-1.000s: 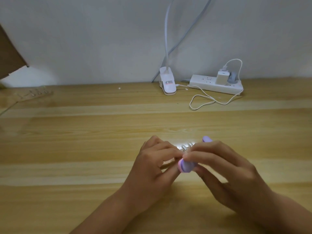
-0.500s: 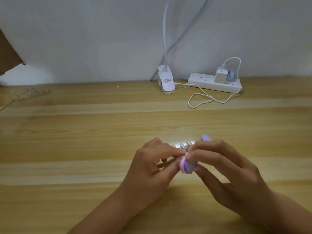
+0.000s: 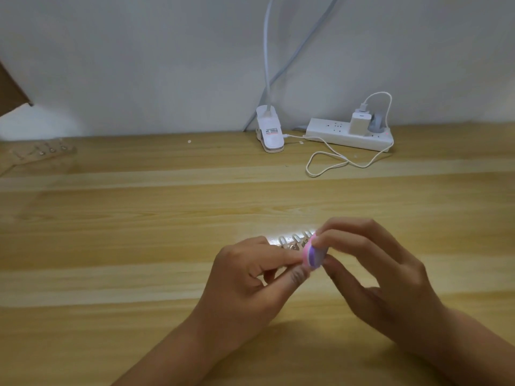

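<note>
A small round pink and purple object is held just above the wooden table, between both hands. My left hand pinches its pink side with index finger and thumb. On its purple side, my right hand pinches it the same way, with the other fingers spread loosely. Right behind the object, several small metal clips lie in a bright patch of light, partly hidden by my fingers.
At the back by the wall stand a white lamp clamp and a white power strip with a charger; its white cable loops onto the table. A clear strip with small metal bits lies far left.
The object has turned and lifted slightly between my fingers, showing more of its pink side. The purple piece seen behind my right hand is now out of sight.
</note>
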Available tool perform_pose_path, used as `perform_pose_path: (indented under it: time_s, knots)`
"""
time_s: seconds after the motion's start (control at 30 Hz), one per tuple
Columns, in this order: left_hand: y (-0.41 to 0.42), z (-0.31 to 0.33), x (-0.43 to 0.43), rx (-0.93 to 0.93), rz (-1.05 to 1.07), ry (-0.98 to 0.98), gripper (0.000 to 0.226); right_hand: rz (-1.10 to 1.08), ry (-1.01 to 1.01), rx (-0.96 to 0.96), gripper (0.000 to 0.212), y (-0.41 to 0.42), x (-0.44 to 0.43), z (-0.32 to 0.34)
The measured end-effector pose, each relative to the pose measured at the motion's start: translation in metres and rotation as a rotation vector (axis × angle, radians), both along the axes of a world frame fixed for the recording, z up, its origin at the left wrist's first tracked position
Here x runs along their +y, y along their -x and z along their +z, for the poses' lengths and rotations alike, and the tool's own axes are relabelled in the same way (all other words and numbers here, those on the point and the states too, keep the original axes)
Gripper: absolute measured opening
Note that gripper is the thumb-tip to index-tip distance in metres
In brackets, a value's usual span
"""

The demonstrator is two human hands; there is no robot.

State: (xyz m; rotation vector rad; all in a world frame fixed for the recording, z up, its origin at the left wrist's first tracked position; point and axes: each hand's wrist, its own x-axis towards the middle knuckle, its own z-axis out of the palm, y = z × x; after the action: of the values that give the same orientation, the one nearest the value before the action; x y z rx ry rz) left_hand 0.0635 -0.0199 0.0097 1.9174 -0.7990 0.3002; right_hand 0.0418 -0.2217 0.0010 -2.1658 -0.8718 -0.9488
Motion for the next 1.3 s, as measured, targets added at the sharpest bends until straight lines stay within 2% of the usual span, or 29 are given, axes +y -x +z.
perform_pose_path:
  time_s: [0.43,0.7,0.8,0.9,1.03,1.17,1.3]
  knots:
    - [0.002,0.001,-0.002,0.123,-0.045,0.091,0.020,-0.021,0.031,-0.005,0.022,-0.003,-0.007,0.001]
    - [0.003,0.004,-0.002,0.219,-0.086,0.133,0.013,-0.093,0.031,0.000,0.014,-0.004,-0.009,0.003]
    - [0.001,0.004,-0.002,0.244,-0.104,0.129,0.018,-0.060,-0.022,0.002,0.022,0.001,-0.004,0.003]
    - [0.000,0.005,-0.001,0.302,-0.174,0.141,0.029,0.005,0.047,-0.045,0.033,0.007,0.001,-0.001]
    - [-0.001,0.005,-0.001,0.404,-0.225,0.149,0.024,0.007,0.046,-0.062,0.026,0.002,-0.007,0.003]
    - [0.000,0.006,-0.004,0.463,-0.288,0.173,0.031,0.032,0.077,-0.076,0.039,0.007,-0.002,-0.004]
    - [-0.001,0.007,-0.002,0.510,-0.320,0.186,0.027,0.042,0.040,-0.048,0.025,0.000,-0.007,0.003]
